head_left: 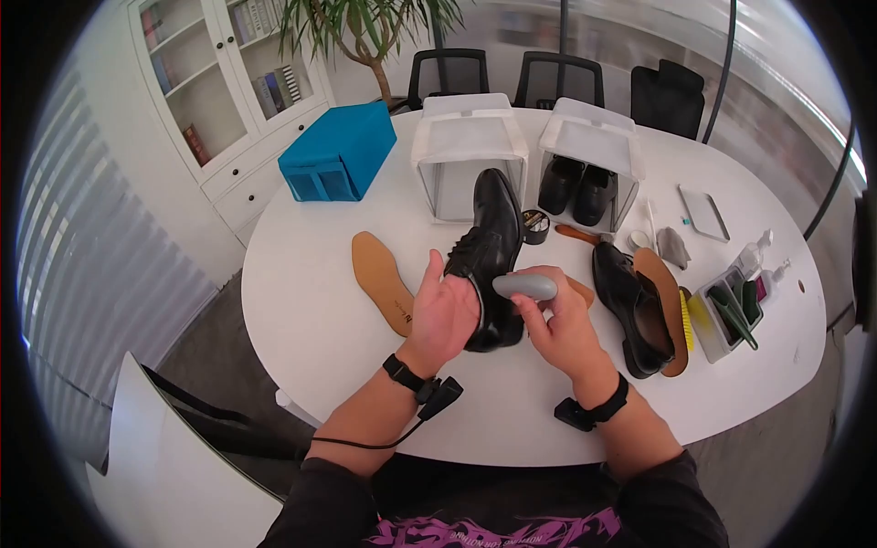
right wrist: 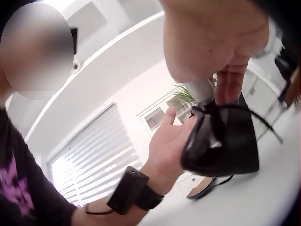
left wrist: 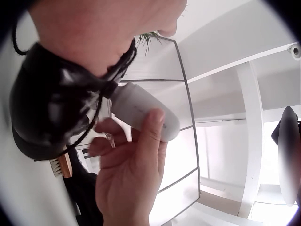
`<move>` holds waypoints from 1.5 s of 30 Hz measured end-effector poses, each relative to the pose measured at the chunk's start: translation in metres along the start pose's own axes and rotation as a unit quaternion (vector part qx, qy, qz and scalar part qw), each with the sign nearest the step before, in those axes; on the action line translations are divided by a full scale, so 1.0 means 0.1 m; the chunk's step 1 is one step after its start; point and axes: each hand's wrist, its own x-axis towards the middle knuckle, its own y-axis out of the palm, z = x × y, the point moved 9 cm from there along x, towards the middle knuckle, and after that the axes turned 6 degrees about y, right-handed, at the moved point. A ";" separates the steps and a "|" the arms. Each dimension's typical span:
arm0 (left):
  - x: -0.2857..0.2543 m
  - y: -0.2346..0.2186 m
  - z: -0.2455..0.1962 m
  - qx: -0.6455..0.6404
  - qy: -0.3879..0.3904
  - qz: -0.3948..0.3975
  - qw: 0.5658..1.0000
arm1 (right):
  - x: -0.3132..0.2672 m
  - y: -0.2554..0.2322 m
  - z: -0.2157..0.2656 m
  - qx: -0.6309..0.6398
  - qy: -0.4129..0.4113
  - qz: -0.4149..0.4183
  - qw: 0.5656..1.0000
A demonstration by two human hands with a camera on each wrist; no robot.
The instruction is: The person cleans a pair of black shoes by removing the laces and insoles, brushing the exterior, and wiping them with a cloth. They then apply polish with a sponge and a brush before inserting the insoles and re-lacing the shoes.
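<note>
A black lace-up dress shoe point(head_left: 498, 219) is held tilted over the table, toe pointing away. My left hand point(head_left: 445, 320) supports it with the fingers inside the opening, where they are hidden; the thumb stands out straight. Between thumb and fingers, my right hand point(head_left: 562, 333) grips a grey round-ended handheld tool point(head_left: 525, 288). In the left wrist view the tool point(left wrist: 146, 113) has a narrower collar and a dark end right at the shoe's heel area. Loose black laces hang along the shoe point(right wrist: 223, 141) in the right wrist view.
A tan insole point(head_left: 379, 279) lies left. The other black shoe point(head_left: 630, 310) stands right, beside a second insole point(head_left: 665, 310) and a caddy point(head_left: 726, 315) of bottles. Behind are a blue box point(head_left: 338, 155), two translucent shoe boxes point(head_left: 470, 137), and a small dark tin point(head_left: 535, 226).
</note>
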 end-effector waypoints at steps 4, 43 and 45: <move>0.05 -0.21 -0.02 -0.056 0.017 -0.037 0.998 | -0.07 0.02 -0.08 0.011 0.043 0.017 0.999; -0.12 -0.24 0.53 0.777 0.020 0.199 0.597 | 0.44 0.41 0.26 -0.255 -0.004 0.100 0.962; -0.12 -0.39 0.69 0.782 -0.024 0.225 0.581 | 0.40 0.48 0.27 -0.216 0.043 0.066 0.973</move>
